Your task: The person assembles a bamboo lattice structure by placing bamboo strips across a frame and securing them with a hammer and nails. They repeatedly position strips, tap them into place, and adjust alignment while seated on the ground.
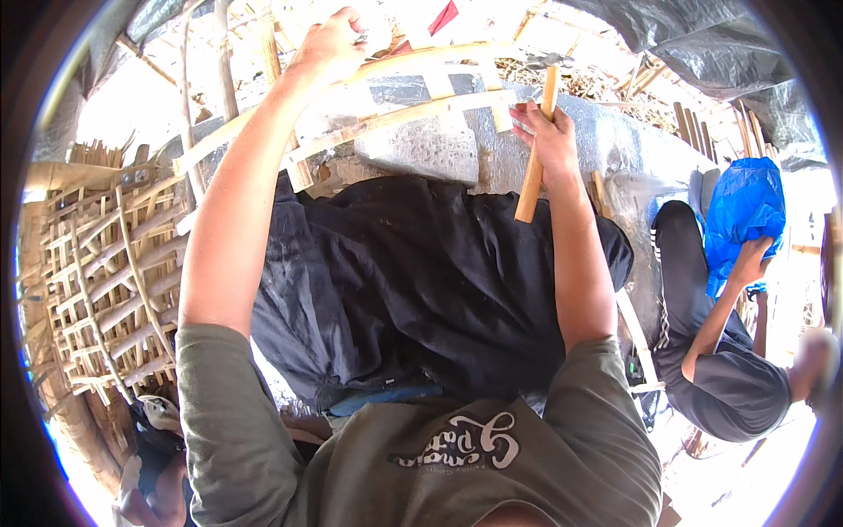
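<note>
My left hand (334, 44) is raised at the upper middle, its fingers pinched together beside a long bamboo strip. A small dark thing shows at the fingertips, too small to make out. My right hand (551, 140) grips a hammer (532, 180) partway along its pale wooden handle. The dark head at the handle's upper end is blurred. Between and below my hands lies a ladder-like bamboo frame (399, 114): two long strips joined by short crosspieces. The right hand is close to the frame's right end.
A grey slab (421, 149) lies under the frame, just beyond my dark-clothed legs. Woven bamboo lattice (110, 281) stands at left. Another person (702, 351) sits at right by a blue plastic bag (746, 206). Dark plastic sheeting (702, 53) hangs at upper right.
</note>
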`<state>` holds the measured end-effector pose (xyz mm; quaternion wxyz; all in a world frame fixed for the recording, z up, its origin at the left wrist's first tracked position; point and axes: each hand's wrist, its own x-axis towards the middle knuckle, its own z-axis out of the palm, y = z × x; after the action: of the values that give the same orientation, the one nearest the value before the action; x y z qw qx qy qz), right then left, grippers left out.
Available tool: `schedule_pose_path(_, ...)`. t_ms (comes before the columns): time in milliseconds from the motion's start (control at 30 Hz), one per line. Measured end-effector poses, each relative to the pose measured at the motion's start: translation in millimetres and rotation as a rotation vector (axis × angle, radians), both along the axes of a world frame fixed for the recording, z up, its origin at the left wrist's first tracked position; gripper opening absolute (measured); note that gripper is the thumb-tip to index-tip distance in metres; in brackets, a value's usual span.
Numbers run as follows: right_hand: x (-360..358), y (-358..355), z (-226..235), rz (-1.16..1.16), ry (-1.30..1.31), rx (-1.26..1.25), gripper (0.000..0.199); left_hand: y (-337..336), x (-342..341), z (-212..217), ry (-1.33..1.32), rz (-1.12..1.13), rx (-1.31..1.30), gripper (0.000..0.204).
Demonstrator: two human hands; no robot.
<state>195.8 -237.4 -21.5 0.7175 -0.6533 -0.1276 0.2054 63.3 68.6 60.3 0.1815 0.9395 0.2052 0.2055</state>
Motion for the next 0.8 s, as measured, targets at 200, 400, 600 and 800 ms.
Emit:
schedule_pose_path(200, 13.0, -4.5, -3.6, -0.089, 0.049, 0.039, 0.025, 16.7, 5.0, -13.3, 0.201, 0.069, -0.112, 0.028)
schedule_pose_path(400, 9.5, 6.6, -4.4, -0.050, -0.008, -0.013, 0.019, 11.3, -2.9, -63.1, 0.226, -0.019, -0.191, 0.026)
schedule_pose_path(600, -2.1, 20.1, -21.0, 0.061, -0.178, -0.143, 0.015, -2.0, -18.3, -106.2, 0.301, -0.028, -0.179, 0.030)
schedule_pose_path(800, -11.4, 37.5, -37.2, 0.034, -0.663, -0.548, 0.023, -6.8, -30.4, -106.9, 0.340, 0.030, -0.287, 0.030)
